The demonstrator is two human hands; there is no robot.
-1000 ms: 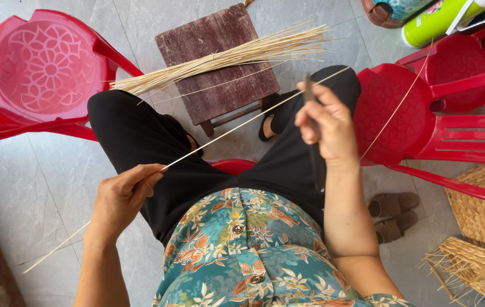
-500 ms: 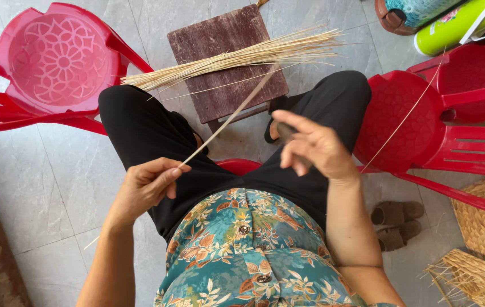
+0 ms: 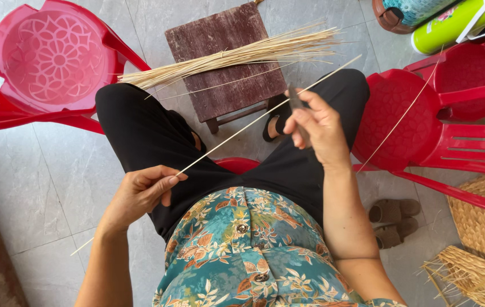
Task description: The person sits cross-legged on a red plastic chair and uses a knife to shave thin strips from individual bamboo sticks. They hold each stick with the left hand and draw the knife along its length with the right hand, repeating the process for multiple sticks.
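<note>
Left hand (image 3: 140, 193) pinching pale reed strip (image 3: 265, 113) at its near end; strip running toward two o'clock, crossing under right hand (image 3: 316, 128), itself gripping a dark blade (image 3: 297, 111).

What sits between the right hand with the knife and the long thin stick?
Nothing visible. The right hand holds a dark knife right against the thin stick, which the left hand pinches at its lower part. The straw bundle lies apart on the stool.
</note>
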